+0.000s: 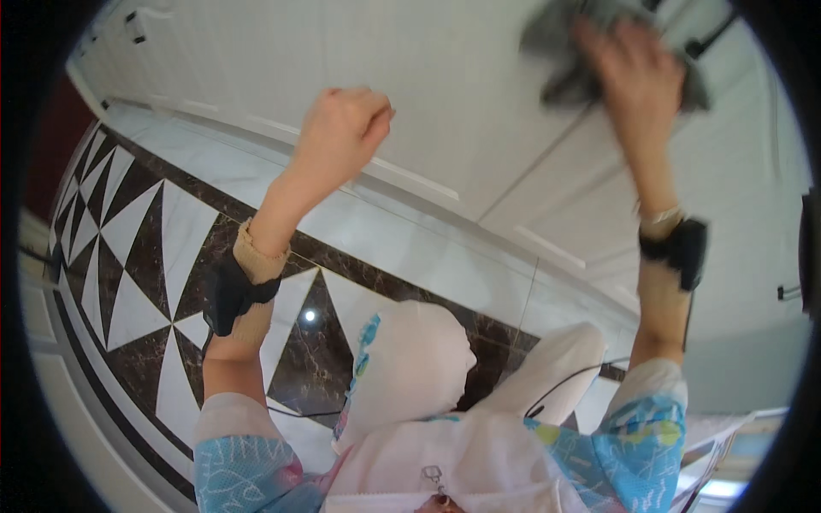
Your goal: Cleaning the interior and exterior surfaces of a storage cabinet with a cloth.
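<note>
My right hand [635, 80] presses a dark grey cloth [555, 48] against a white panelled cabinet door [436, 83], beside the seam between two doors. Its fingers are spread over the bunched cloth, and both are blurred. A black door handle [712, 38] sticks out just right of the cloth. Loosely curled into a fist, my left hand [346, 131] hovers before the lower part of the cabinet front. Nothing shows in it, though its palm side is hidden.
Below the cabinet lies a floor of white and dark brown marble-look tiles [151, 256] in a triangle pattern. Black devices [228, 295] are strapped to both forearms, with thin cables [564, 381] running from them. My bent knees [410, 359] are close to the cabinet base. More black handles [135, 29] sit farther left.
</note>
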The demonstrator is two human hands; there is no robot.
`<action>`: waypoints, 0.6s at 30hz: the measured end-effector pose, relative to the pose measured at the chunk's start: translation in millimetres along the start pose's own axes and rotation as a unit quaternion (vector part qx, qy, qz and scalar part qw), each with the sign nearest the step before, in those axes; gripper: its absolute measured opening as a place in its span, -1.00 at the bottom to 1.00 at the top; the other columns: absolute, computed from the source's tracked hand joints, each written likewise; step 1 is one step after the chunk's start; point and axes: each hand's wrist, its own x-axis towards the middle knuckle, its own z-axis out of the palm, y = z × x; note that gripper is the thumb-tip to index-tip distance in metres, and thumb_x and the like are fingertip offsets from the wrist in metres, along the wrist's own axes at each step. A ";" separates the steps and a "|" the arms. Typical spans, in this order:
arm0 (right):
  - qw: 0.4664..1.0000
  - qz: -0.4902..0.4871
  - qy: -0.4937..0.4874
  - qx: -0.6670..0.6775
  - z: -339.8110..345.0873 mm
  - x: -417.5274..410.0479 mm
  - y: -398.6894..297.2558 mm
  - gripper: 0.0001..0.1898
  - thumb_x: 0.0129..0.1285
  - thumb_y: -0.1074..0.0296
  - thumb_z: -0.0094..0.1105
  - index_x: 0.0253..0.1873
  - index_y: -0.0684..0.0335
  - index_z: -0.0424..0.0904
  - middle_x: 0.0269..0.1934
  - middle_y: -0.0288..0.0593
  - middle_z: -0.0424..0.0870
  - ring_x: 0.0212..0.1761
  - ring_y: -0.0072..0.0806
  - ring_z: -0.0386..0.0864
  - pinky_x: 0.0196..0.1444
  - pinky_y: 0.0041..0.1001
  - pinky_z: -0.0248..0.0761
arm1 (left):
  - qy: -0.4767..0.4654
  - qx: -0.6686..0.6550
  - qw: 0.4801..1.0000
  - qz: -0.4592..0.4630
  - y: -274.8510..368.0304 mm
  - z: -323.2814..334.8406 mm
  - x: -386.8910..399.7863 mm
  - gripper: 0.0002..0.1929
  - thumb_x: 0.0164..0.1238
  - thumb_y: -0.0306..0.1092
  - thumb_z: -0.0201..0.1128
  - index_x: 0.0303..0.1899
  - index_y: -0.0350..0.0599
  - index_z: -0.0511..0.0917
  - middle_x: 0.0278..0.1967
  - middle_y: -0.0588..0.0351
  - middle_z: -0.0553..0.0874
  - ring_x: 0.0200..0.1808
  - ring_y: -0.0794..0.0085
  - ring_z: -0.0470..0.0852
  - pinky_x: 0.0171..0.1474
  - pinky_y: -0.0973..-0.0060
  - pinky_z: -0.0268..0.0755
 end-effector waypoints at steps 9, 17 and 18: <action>0.960 -0.115 -0.171 0.190 18.1 -147.5 -120.3 -0.48 0.18 0.25 0.15 0.29 -0.27 0.47 0.27 -0.38 0.44 0.33 -0.24 0.32 0.06 -0.20 0.34 | 0.097 -0.078 0.990 0.060 75.2 54.7 56.6 -0.95 0.23 -0.47 0.22 -0.30 -0.18 0.59 -0.39 0.06 0.60 -0.36 0.10 0.56 -0.15 0.23 0.39; 0.932 -0.163 -0.245 0.212 30.3 -340.5 -241.4 -0.51 0.29 0.36 0.05 0.34 -0.02 0.35 0.43 -0.29 0.26 0.54 -0.17 0.10 0.50 -0.37 0.10 | 0.123 0.080 0.949 0.280 175.8 105.7 100.0 -0.56 0.19 -0.41 0.31 0.16 0.01 0.59 0.28 0.14 0.52 0.35 0.12 0.41 0.38 0.02 0.16; 0.919 -0.168 -0.297 0.198 22.0 -357.2 -230.2 -0.55 0.30 0.39 0.04 0.29 -0.02 0.38 0.45 -0.36 0.23 0.54 -0.27 0.11 0.27 -0.50 0.30 | 0.121 0.072 0.946 0.291 183.2 111.3 107.1 -0.56 0.19 -0.41 0.31 0.16 0.01 0.59 0.28 0.14 0.52 0.35 0.12 0.41 0.38 0.02 0.16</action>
